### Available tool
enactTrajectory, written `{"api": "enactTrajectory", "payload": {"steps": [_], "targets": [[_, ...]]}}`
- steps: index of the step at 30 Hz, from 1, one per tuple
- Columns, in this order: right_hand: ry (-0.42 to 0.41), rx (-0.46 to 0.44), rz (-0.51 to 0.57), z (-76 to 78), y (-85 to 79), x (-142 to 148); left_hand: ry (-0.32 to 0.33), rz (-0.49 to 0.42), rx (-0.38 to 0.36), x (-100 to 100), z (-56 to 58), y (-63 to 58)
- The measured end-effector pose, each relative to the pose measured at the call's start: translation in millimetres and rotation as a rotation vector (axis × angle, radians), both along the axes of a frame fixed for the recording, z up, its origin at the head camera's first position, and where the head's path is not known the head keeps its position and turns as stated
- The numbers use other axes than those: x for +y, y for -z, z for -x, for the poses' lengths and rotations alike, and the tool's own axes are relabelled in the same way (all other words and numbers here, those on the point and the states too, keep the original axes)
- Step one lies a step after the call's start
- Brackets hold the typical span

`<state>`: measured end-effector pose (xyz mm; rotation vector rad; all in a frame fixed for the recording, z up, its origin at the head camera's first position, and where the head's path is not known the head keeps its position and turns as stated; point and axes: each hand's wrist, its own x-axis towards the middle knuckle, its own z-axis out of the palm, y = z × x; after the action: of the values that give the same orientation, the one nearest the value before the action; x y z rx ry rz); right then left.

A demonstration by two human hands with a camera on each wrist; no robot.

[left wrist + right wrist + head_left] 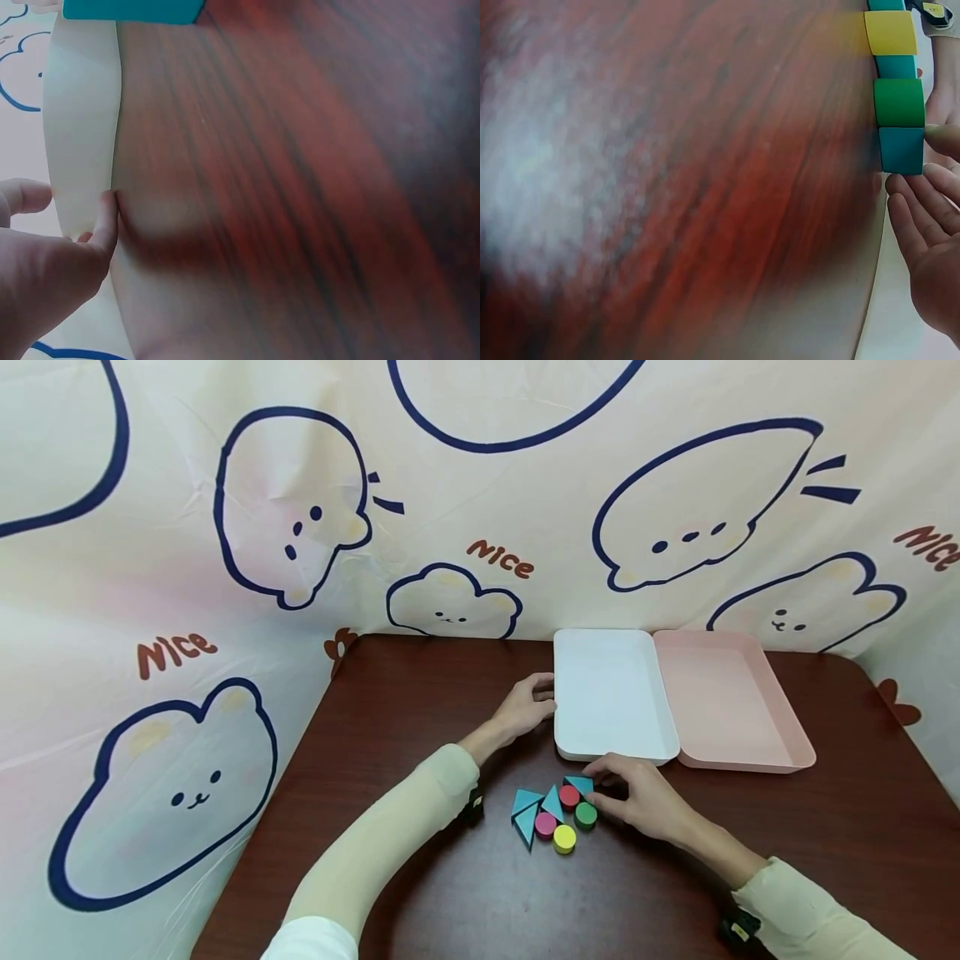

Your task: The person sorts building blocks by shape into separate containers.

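Note:
My left hand (521,706) grips the left side wall of a white tray (615,693); in the left wrist view its fingers sit on both faces of that wall. The right hand (641,793) pinches a blue triangular block (576,782) at the tray's near edge, thumb on one side and fingers on the other. Touching or close to this block are a red round block (569,796) and a green round block (586,815). More blue triangular blocks (527,822), a pink round block (546,825) and a yellow round block (565,839) lie in the same cluster.
A pink tray (780,752) stands against the white tray's right side. Both sit toward the back of a dark brown wooden table (525,910). Behind the table hangs a pale cloth (555,510) printed with cartoon outlines.

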<state>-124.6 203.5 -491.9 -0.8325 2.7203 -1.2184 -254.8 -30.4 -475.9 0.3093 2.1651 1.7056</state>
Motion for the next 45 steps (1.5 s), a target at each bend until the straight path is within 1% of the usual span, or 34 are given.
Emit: {"api": "enactTrajectory", "payload": {"steps": [10, 15, 20, 23, 29, 39, 45], "targets": [[-0.005, -0.001, 0.005, 2.3, 1.7, -0.6, -0.018, -0.035, -0.014, 0.9, 0.1, 1.9], [-0.008, -0.004, -0.001, 3.2, 1.9, -1.0, -0.023, -0.033, -0.016, 2.1, -0.1, 2.9], [-0.011, 0.010, -0.015, 3.9, 0.5, -2.4, -0.029, -0.045, -0.017, 3.3, -0.8, 1.3], [-0.020, 0.004, -0.026, 4.2, -1.1, -3.8, -0.033, -0.049, -0.024, 3.3, -1.4, 0.6], [-0.031, -0.018, -0.041, 4.1, -3.1, -5.6, -0.032, -0.042, -0.036, 2.9, -0.9, 1.6], [-0.018, -0.022, -0.065, 4.2, -3.1, -7.1, -0.032, -0.060, -0.056, 2.6, 1.4, 3.6], [-0.028, -0.014, -0.063, 4.4, -3.0, -7.0, -0.024, -0.057, -0.055, 3.1, 2.2, 3.4]]}}
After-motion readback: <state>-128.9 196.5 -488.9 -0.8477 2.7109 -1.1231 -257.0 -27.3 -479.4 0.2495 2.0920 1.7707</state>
